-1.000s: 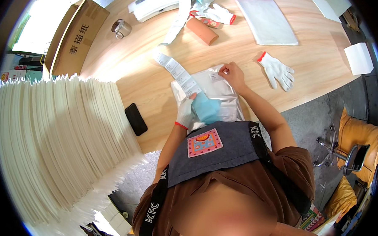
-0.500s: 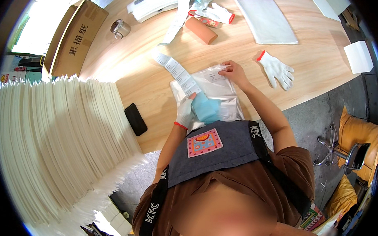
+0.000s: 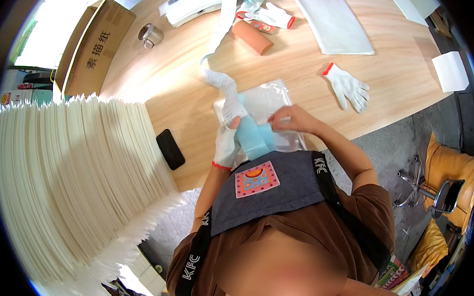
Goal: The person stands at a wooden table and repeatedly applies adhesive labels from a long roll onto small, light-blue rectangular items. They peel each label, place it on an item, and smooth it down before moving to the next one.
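My left hand [image 3: 226, 147], in a white knit glove with a red cuff, is closed on a strip of printed labels [image 3: 223, 84]. The strip's light-blue backing [image 3: 251, 139] hangs in a loop over the clear plastic bags [image 3: 268, 95] in front of me. My bare right hand [image 3: 297, 120] is just to the right of the backing, its fingers drawn together in a pinch. A pale, blurred bit shows at those fingertips; what it is cannot be made out.
A tall stack of white sheets [image 3: 77, 178] fills the left, beside a black phone [image 3: 170, 149]. Further off are a cardboard box [image 3: 96, 49], a metal cup [image 3: 151, 36], an orange-brown curved piece [image 3: 252, 37], a loose white glove [image 3: 346, 87] and more clear bags [image 3: 335, 25].
My right hand has left the bag's far right corner and come nearer to the blue backing. My left hand has shifted slightly, and the label strip now bends more.
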The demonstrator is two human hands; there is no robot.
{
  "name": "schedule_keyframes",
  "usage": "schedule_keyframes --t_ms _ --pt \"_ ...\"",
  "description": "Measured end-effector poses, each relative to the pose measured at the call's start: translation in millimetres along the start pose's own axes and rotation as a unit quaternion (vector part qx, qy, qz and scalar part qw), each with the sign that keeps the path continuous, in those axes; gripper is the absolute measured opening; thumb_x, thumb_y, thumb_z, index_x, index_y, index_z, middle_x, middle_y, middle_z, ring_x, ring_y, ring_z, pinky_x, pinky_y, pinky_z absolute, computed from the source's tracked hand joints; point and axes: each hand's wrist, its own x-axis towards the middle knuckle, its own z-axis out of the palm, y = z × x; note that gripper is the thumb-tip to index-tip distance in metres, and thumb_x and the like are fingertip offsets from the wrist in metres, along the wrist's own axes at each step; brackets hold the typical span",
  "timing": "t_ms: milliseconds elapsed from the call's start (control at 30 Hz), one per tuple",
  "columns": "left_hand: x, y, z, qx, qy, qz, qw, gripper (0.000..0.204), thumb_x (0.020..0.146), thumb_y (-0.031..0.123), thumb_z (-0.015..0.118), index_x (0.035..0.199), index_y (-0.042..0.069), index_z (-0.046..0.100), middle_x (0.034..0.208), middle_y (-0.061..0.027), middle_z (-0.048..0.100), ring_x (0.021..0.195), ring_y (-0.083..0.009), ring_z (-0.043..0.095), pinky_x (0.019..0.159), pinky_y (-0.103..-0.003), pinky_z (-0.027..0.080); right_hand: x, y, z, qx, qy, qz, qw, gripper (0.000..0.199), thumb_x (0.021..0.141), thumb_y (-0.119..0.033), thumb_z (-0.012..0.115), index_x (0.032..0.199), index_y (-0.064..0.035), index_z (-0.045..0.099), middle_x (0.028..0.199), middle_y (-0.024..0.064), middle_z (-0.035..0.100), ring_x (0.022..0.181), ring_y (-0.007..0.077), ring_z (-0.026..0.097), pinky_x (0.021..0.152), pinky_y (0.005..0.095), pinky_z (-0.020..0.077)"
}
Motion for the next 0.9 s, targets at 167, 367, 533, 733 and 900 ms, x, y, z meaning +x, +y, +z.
schedule_keyframes --t_ms 167,367,533,733,900 --pt "21.6 -26.6 -10.5 0.042 0.011 0.021 0.999 0.027 0.083 0.012 0.06 0.106 -0.001 0.055 0.096 -0.0063 0.061 0.083 -0.0143 0.059 0.072 -0.027 0.048 -5.4 -13.5 10.3 -0.098 -0.197 0.142 0.965 0.021 0.081 -0.023 0.057 0.079 -0.0038 0.065 0.072 0.0093 0.064 0.069 0.0199 0.061 0.065 0.0308 0.0468" --pt "34.4 -46.3 -24.5 0.124 -0.01 -0.022 0.992 0.028 0.081 0.007 0.06 0.107 0.0 0.055 0.097 -0.0044 0.062 0.082 -0.0129 0.059 0.071 -0.025 0.049 26.6 2.7 13.4 -0.051 0.139 0.067 0.987 0.02 0.08 -0.02 0.061 0.094 -0.0061 0.063 0.077 0.0067 0.062 0.07 0.0185 0.058 0.067 0.0297 0.0464" --pt "38.1 -53.4 -32.7 0.135 -0.066 0.024 0.988 0.027 0.084 0.008 0.056 0.109 -0.001 0.053 0.1 -0.0077 0.061 0.085 -0.016 0.06 0.074 -0.027 0.049 45.4 14.3 36.6 0.036 0.15 0.09 0.984 0.019 0.074 -0.013 0.067 0.092 -0.0065 0.064 0.077 0.0054 0.061 0.073 0.0184 0.058 0.067 0.0283 0.0454" --pt "50.7 -56.1 -37.3 -0.091 0.01 -0.012 0.996 0.024 0.087 0.011 0.052 0.105 -0.005 0.053 0.099 -0.0114 0.06 0.085 -0.0178 0.059 0.074 -0.028 0.048 43.5 8.3 48.8 -0.188 0.181 -0.065 0.963 0.01 0.071 -0.017 0.066 0.078 -0.0099 0.066 0.074 0.0031 0.058 0.072 0.0206 0.056 0.066 0.0325 0.0459" --pt "51.2 -54.4 -37.5 -0.045 0.018 -0.055 0.997 0.023 0.086 0.01 0.052 0.103 -0.005 0.053 0.096 -0.0114 0.06 0.083 -0.018 0.059 0.071 -0.028 0.049 34.5 7.4 55.1 -0.322 0.234 -0.132 0.908 0.004 0.068 -0.017 0.066 0.072 -0.0157 0.065 0.071 -0.0013 0.054 0.072 0.0162 0.055 0.063 0.0305 0.0451"
